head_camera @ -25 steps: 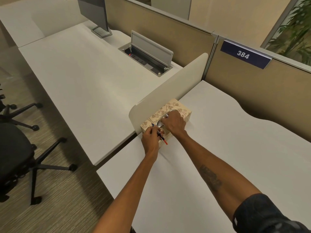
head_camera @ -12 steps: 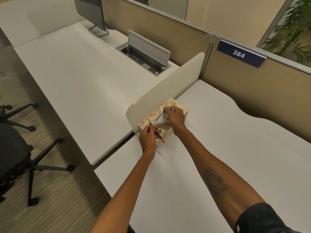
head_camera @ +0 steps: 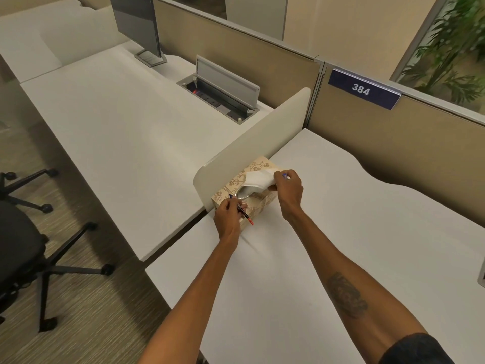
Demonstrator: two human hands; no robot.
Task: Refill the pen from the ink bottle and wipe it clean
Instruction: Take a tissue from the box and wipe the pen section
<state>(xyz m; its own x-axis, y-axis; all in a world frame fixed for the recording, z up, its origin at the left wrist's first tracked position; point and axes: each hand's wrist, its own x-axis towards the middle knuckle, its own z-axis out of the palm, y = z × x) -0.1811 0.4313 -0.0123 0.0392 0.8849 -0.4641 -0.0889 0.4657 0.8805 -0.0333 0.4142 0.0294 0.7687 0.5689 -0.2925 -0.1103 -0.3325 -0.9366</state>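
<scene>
A patterned beige tissue box (head_camera: 236,183) sits on the white desk (head_camera: 341,232) against a low cream divider (head_camera: 252,132). My right hand (head_camera: 287,191) pinches a white tissue (head_camera: 258,179) that sticks partly out of the box's oval slot; a small blue bit shows at that hand's fingertips. My left hand (head_camera: 228,215) rests against the box's near end and holds a thin dark pen (head_camera: 243,212) with a red tip pointing down and right. No ink bottle is in view.
Left of the divider lies a second white desk (head_camera: 118,127) with a monitor stand (head_camera: 151,57) and an open cable tray (head_camera: 223,97). Tan partition walls (head_camera: 393,143) bearing a sign "384" close the back. A black office chair (head_camera: 23,258) stands on the floor at left.
My right hand has lifted away from the box slot toward the right, drawing a white tissue up out of it. My left hand keeps the pen against the box.
</scene>
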